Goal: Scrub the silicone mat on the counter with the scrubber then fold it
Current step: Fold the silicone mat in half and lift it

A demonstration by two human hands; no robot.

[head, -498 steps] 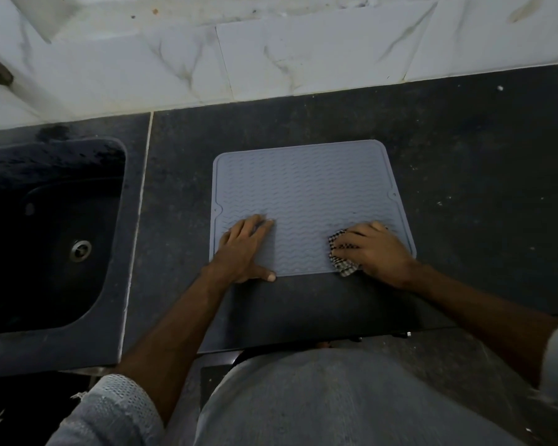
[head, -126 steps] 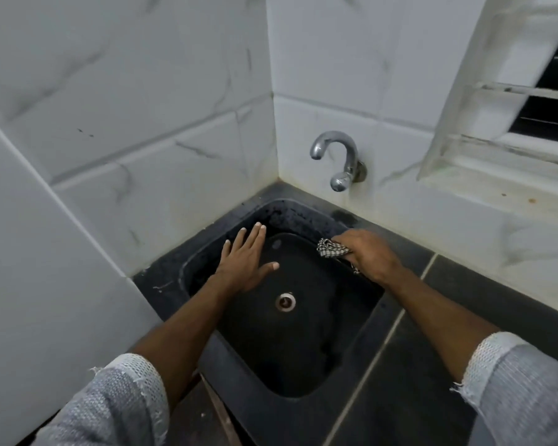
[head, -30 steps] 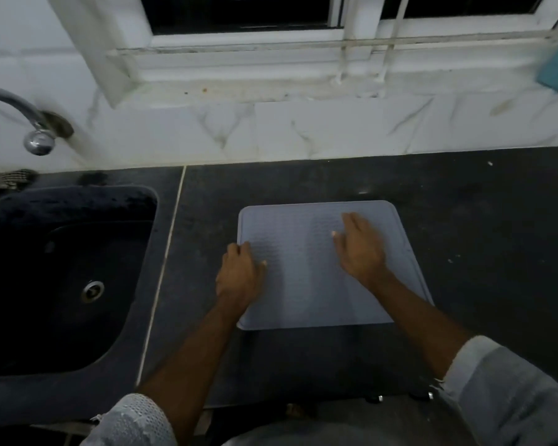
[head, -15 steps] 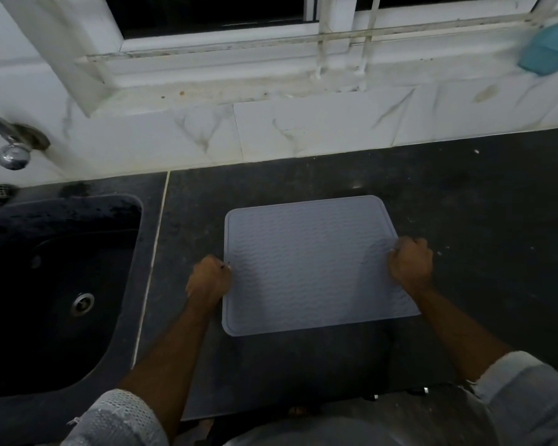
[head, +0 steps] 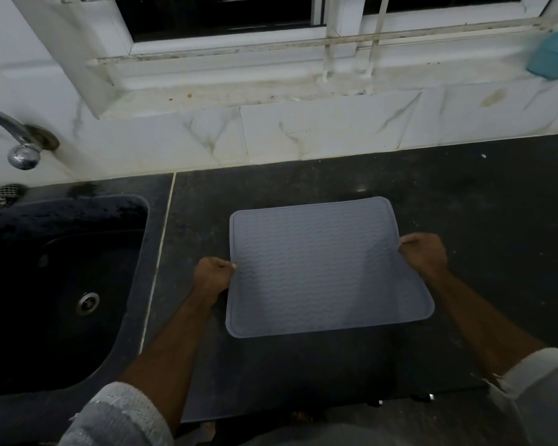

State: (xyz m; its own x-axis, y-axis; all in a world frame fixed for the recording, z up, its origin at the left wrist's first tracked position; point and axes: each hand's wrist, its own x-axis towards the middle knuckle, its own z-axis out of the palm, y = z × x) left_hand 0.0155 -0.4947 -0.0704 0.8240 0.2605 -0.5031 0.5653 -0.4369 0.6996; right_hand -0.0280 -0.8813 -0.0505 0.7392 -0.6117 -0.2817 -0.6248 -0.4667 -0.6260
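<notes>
Head view, only one. One grey mat (head: pixel 322 268) at frame centre, on the dark counter (head: pixel 480 204), unfolded. Its far edge runs parallel to the wall tiles (head: pixel 303 130); bare counter shows between them. Near edge sits short of the counter's front edge, a strip of bare counter between. The mat's side edges look lifted slightly where gripped; near corners look flat, can't tell for sure.

Left hand (head: pixel 214 276) at centre-left: fingers curled, pinching the mat's left edge about mid-length. Right hand (head: pixel 424 254) at centre-right: fingers curled, clamped on the right edge, a bit farther up than the left. Two hands, both on the mat.

Open room: wide bare counter right of the mat to the frame edge; narrower strip on the left between the mat and the sink (head: pixel 65 284).

Containers: one black sink at lower left, one drain (head: pixel 87 303) in its floor, nothing else visible in the basin. One scrubber (head: pixel 0 194) at the far left edge, lying on the sink's back rim under the tap (head: pixel 20 146), well apart from the mat. One teal holder (head: pixel 551 56) at upper right by the window (head: pixel 226 14); contents can't be seen.
</notes>
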